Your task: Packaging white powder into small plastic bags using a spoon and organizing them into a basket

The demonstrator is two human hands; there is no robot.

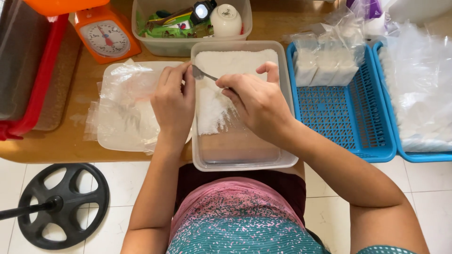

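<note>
Head view: 2 hands, right hand (256, 101) holding 1 spoon (200, 73), left hand (173, 101) 1 bag (125, 101).

Wooden table (70, 146): tubs (238, 157), blue baskets (372, 150), scale (106, 35).

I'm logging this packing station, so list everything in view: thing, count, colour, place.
clear tub: one, holding white powder, centre
spoon: one, metal, over the tub
plastic bag: one, clear, at left hand
white tray: one, under loose bags, left
kitchen scale: one, orange, back left
back tub: one, clear, holding packets and a white cup
blue baskets: two, right; filled bags in the nearer
red bin: one, far left
black fan base: one, floor
left hand: holds the bag
right hand: holds the spoon
</note>
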